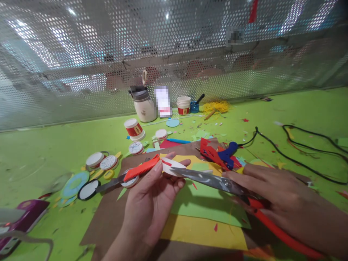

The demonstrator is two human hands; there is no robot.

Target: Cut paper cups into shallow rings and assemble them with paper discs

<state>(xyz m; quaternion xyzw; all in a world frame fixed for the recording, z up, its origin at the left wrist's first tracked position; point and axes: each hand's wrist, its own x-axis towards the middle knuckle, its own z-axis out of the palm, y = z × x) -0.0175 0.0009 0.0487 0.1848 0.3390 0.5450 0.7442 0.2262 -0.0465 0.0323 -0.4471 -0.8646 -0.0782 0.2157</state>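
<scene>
My left hand (152, 195) pinches a small white piece of paper with a red mark (172, 167) between thumb and fingers. My right hand (277, 195) grips red-handled scissors (214, 180), whose long metal blades reach left and meet the paper piece. Both hands hover over sheets of green (212, 206), yellow (201, 232) and brown paper (108, 217) lying on the green table (285, 108).
An orange-handled utility knife (127, 175) lies left of my left hand. Round paper discs and small cups (134, 129) sit at the left and middle. A blue glue gun (228, 154) with a black cord (299, 159), a white bottle (144, 105) and a perforated metal wall (174, 47) stand behind.
</scene>
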